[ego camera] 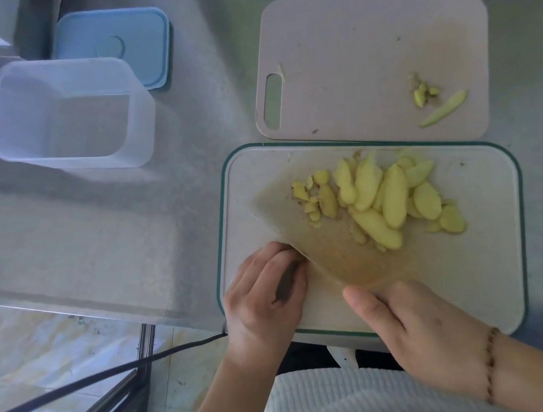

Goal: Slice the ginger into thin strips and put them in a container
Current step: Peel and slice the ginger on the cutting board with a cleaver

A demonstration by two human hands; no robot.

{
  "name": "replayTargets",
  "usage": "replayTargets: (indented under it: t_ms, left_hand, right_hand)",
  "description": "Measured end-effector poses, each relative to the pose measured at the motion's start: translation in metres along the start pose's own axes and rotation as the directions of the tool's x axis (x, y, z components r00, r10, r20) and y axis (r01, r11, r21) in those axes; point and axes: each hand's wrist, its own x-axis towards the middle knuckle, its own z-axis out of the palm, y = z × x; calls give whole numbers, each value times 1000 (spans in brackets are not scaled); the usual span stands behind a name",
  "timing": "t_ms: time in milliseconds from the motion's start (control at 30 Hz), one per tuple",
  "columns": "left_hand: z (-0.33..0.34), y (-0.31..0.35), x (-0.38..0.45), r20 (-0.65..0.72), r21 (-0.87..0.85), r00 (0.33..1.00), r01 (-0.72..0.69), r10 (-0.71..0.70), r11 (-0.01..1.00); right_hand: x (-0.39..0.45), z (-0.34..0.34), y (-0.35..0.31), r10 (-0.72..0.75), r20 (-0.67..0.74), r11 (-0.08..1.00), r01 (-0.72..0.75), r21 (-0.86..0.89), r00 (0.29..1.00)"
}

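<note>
- While the left hand [264,289] curls round a dark handle, seemingly a knife, the right hand [413,322] pinches the near edge of a thin flexible sheet [342,258], lifting it off the green-rimmed board [489,246];
- the ginger slices [386,197] lie piled on that sheet, sliced but not yet strips;
- further left, well apart, stands the clear container [68,115]; I judge the next move needs a steady carry or finer cutting first.

- I find no readable text, label, brand, number or sign on anything in my view (the blue lid [114,46] bears only a moulded round mark, with no lettering I can make out).
</note>
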Motion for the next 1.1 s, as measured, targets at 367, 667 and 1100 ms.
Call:
replayTargets:
  t_ms: [367, 667, 1100]
  left_hand:
    - [2, 0, -4, -31, 9, 999, 35, -34, 999]
    - [4, -5, -11, -26, -8, 1000, 15, -15, 1000]
    - [5, -7, -11, -28, -15, 1000, 6, -7, 1000]
  right_hand:
    - [-8, 7, 3, -38, -100, 999, 35, -32, 994]
    - [-10, 8, 5, -30, -105, 999, 28, -23, 994]
    - [-10, 4, -3, 7, -57, 1000, -8, -8, 998]
